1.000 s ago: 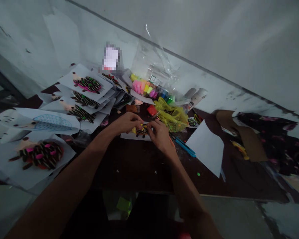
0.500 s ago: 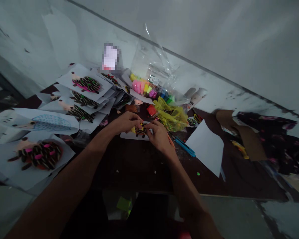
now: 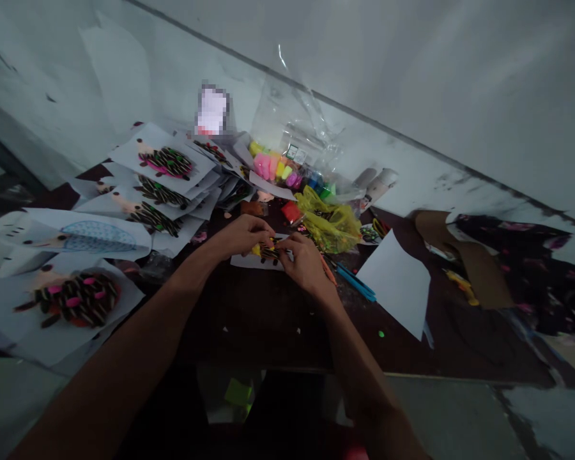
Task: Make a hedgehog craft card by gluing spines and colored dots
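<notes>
Both hands meet over a white paper card (image 3: 259, 262) on the dark table. On it lies a small hedgehog picture (image 3: 269, 253) with dark striped seed-like spines and yellow clay. My left hand (image 3: 246, 235) reaches in from the left, its thumb and fingertips pinched over the yellow part. From the right, my right hand (image 3: 304, 257) curls its fingers against the picture's right side. Whatever small piece either pinch may hold is hidden by the fingers.
Finished hedgehog pictures (image 3: 165, 162) lie stacked at left. Behind are a clear bag of coloured clay (image 3: 287, 169), a red clay block (image 3: 291, 211) and a yellow plastic bag (image 3: 333, 223). Right are blue scissors-like handles (image 3: 357, 283), white paper (image 3: 397, 284) and a yellow cutter (image 3: 462, 287).
My left fingertips have shifted slightly over the yellow clay, and a bit more of the picture's spines shows between the hands. The rest looks the same.
</notes>
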Demonstrator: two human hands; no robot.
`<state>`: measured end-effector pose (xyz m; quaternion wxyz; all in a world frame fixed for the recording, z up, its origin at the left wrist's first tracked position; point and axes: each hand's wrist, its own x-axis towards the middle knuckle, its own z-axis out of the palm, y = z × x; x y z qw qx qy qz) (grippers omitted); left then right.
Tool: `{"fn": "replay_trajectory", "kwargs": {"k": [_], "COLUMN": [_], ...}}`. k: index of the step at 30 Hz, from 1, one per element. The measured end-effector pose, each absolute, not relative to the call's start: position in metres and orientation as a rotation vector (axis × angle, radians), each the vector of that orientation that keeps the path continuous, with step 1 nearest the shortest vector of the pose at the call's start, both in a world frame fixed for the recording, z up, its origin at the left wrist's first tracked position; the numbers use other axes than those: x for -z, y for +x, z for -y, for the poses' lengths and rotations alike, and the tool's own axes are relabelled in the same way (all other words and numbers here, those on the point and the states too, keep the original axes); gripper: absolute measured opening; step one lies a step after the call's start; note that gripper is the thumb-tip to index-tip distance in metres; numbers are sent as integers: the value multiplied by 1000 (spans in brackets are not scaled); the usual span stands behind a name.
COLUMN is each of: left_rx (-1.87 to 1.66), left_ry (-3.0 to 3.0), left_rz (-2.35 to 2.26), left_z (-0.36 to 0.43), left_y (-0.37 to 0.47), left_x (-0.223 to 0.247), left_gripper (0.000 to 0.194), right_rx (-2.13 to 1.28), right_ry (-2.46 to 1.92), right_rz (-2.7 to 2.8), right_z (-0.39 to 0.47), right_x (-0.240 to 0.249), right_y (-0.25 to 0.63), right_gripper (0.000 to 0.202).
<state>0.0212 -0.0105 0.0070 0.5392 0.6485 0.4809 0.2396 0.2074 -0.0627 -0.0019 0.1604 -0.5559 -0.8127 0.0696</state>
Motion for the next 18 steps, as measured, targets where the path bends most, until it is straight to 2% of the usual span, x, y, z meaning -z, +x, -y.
{"fn": "replay_trajectory", "kwargs": {"k": [12, 18], "left_rx": [-584, -577], "left_ry": [1537, 1545], "left_rz": [-1160, -1147], "left_z": [10, 11], "left_y": [20, 21], "left_x": [-8, -8], "left_gripper": [17, 16], "right_rx": [-159, -162], "right_ry": [-1587, -1587], "right_rz": [2315, 2320], "right_z": [62, 62], "right_x": [3, 3], "right_y": [209, 208], "right_gripper": [17, 20]}}
